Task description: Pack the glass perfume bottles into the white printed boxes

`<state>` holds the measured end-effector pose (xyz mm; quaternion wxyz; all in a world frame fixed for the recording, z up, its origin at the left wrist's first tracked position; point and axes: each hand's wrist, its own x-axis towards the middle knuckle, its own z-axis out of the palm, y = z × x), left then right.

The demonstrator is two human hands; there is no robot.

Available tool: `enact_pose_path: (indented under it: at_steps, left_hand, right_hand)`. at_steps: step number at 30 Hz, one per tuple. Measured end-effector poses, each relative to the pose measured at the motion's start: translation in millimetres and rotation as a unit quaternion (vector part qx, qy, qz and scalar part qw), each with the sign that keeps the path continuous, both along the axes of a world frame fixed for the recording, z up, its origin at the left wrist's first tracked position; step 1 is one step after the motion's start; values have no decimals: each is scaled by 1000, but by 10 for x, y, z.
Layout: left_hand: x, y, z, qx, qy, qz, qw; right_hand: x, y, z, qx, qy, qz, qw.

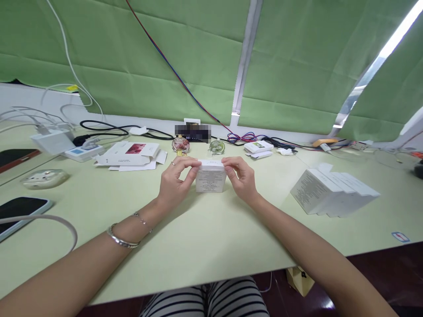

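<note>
While the small white box (pixel 210 178) stands on the table (pixel 205 233), the left hand (pixel 174 181) and right hand (pixel 243 178) pinch its top flap from either side

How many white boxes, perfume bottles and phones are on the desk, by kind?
Closed white boxes: 4, one held by left hand and right hand, three in a row
Perfume bottles: 2
Phones: 2
Total: 8
</note>
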<state>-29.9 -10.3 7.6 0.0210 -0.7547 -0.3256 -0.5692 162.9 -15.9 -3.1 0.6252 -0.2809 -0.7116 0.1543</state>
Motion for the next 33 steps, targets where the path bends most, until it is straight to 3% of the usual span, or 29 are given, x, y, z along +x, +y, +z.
enact_pose_path:
  at_steps: [13,26,33]
  left_hand:
    - [-19,72,-6,4,40,21,999]
    - [-14,38,-20,1,5,22,1000]
    - [-19,19,-29,42,8,8,999]
  right_hand:
    - [33,42,50,12,-61,-10,998]
    - [-45,-38,64,-40,1,5,999]
    - [-62,-48,53,-61,13,8,998]
